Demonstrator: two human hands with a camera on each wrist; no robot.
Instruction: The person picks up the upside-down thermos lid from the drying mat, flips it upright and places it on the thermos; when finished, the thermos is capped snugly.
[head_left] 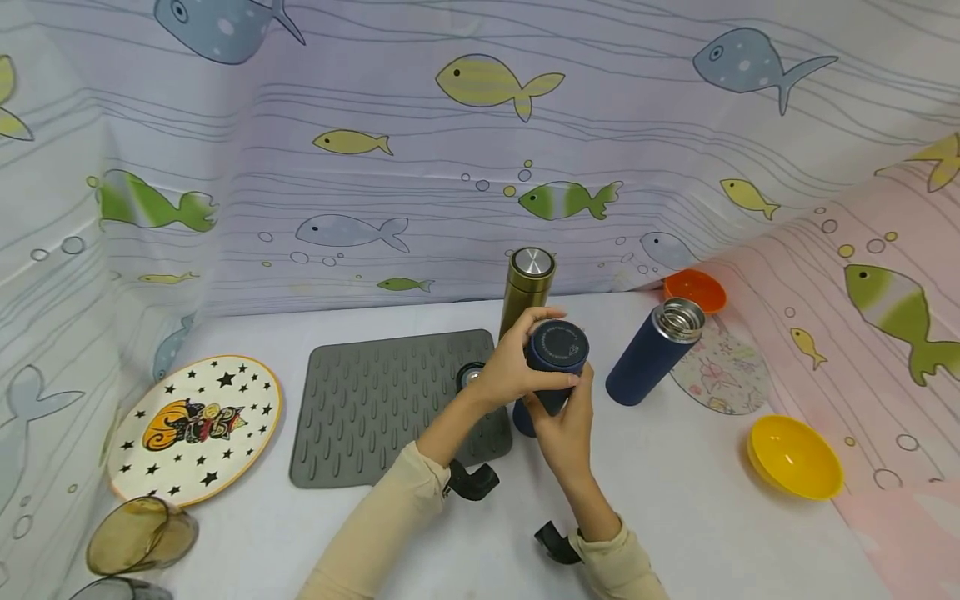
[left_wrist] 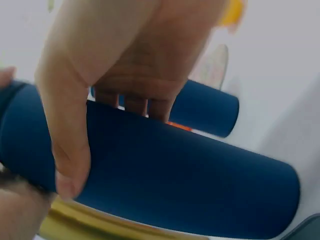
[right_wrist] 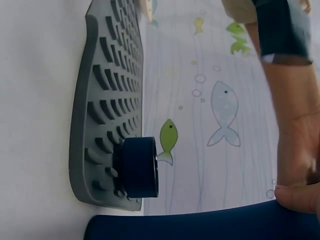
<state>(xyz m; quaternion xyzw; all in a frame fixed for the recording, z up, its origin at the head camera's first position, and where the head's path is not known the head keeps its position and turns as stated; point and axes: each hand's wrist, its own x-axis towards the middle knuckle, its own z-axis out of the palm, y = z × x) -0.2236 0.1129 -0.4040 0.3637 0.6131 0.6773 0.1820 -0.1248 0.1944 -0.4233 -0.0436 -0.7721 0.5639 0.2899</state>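
A blue thermos [head_left: 558, 354] with a dark, printed round top stands in the middle, and both hands hold it. My left hand [head_left: 510, 367] grips it around the upper end, near the lid. Lower on the body, my right hand [head_left: 566, 429] wraps its thumb and fingers round it; in the left wrist view this right hand [left_wrist: 135, 60] comes down over the thermos [left_wrist: 185, 175]. To its right is a second blue thermos [head_left: 648, 358], its steel mouth uncovered. A small blue lid [right_wrist: 140, 167] rests on the grey mat [right_wrist: 95, 125], partly hidden by my left hand in the head view.
A gold thermos [head_left: 527, 287] stands just behind the hands. Left are a star-patterned plate [head_left: 247, 400] and amber glasses [head_left: 138, 533]. On the right are a yellow bowl [head_left: 795, 458], an orange bowl [head_left: 697, 292] and a patterned round plate [head_left: 727, 375]. A fish-print curtain [head_left: 420, 183] encloses the table.
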